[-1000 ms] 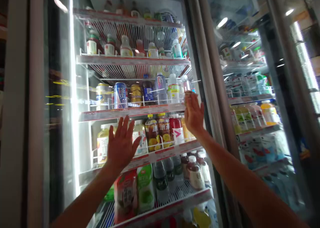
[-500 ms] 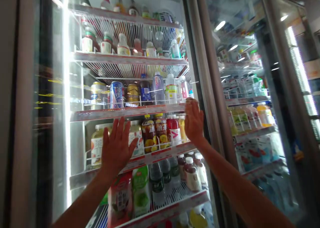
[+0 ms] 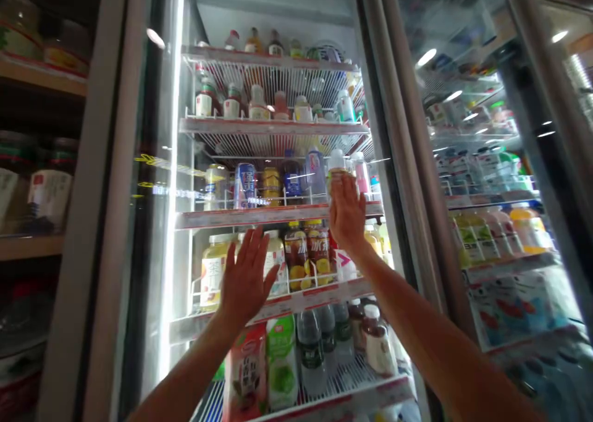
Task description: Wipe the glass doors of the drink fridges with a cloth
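Observation:
Both my hands are raised, palms forward, before a drinks fridge's glass door. My left hand [image 3: 245, 280] is open and empty, fingers extended and thumb apart. Behind it stand pale yellow tea bottles [image 3: 213, 267]. My right hand [image 3: 347, 215] is open too, fingers stretched upward with nothing held. It covers part of a white-capped bottle [image 3: 337, 159] and the red bottle [image 3: 343, 262] below. Brown iced-tea bottles [image 3: 296, 255] show between the hands. Whether either palm touches the glass I cannot tell.
Metal door frames [image 3: 403, 125] divide this fridge from another glass-fronted one holding drinks [image 3: 482, 227] on the right. At the left, a wooden shelf [image 3: 32, 247] carries jars. Lower in the fridge are a red carton [image 3: 248, 372], a green carton [image 3: 281, 363] and water bottles [image 3: 311, 354].
The view has swung left, bringing the left-hand shelf of jars into sight. My right hand has shifted left across the fridge, away from its door frame. Both hands stay open.

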Demonstrator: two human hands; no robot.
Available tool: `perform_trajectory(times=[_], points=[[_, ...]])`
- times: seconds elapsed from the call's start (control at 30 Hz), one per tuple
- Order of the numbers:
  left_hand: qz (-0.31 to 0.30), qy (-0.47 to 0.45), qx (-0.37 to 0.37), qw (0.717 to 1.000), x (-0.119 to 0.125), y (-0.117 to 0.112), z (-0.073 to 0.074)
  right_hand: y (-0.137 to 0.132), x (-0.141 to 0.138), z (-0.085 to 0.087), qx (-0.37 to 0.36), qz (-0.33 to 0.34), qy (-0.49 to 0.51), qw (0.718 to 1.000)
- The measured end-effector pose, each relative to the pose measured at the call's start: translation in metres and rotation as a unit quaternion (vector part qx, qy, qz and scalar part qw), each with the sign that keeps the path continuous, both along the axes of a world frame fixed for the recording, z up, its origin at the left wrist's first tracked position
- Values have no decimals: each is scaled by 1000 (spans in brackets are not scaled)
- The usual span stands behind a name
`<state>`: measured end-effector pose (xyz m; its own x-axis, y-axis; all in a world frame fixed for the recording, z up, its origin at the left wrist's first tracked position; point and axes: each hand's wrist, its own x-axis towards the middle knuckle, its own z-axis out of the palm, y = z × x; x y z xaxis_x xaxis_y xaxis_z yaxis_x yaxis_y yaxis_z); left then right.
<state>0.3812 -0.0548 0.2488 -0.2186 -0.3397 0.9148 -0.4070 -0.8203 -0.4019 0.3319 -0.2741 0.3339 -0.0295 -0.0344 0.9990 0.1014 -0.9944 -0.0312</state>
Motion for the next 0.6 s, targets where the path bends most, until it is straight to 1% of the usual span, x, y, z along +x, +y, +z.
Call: perform_trajectory(times=[0.03, 0.07, 0.1, 0.17, 0.23, 0.27, 0.3, 0.33, 0.37, 0.4, 0.47, 0.5, 0.53, 0.57, 0.6], points=[[4, -1, -5, 1000, 1, 6, 1, -1, 1, 10, 33, 0, -11, 999], [8, 0, -18, 1000, 3, 12, 4, 4, 2, 18, 45, 0, -12, 999], [12, 3, -42, 999, 5, 20, 7, 14, 5, 24, 36, 0, -5, 999], [17, 19, -97, 995, 8, 38, 16, 41, 10, 26, -29, -3, 26, 999], [24, 42, -137, 989, 10, 56, 26, 65, 13, 20, -120, -4, 57, 991], [29, 53, -146, 987, 10, 65, 31, 71, 13, 18, -164, -1, 68, 984], [36, 62, -151, 986, 11, 73, 35, 72, 13, 18, -199, 2, 73, 977], [42, 69, -152, 985, 11, 80, 38, 68, 12, 21, -218, 6, 72, 973], [49, 74, -149, 985, 11, 87, 40, 60, 11, 27, -213, 9, 62, 975], [55, 79, -144, 985, 11, 93, 41, 51, 11, 35, -184, 13, 44, 982], [63, 88, -133, 985, 11, 102, 42, 41, 12, 57, -81, 27, -5, 996], [65, 92, -128, 985, 11, 105, 42, 42, 15, 67, -36, 39, -28, 998], [65, 95, -126, 985, 11, 107, 43, 50, 18, 76, -11, 52, -43, 998], [63, 97, -126, 985, 11, 108, 44, 64, 22, 81, -12, 65, -47, 997], [60, 97, -128, 985, 11, 109, 46, 81, 25, 83, -37, 76, -41, 996]])
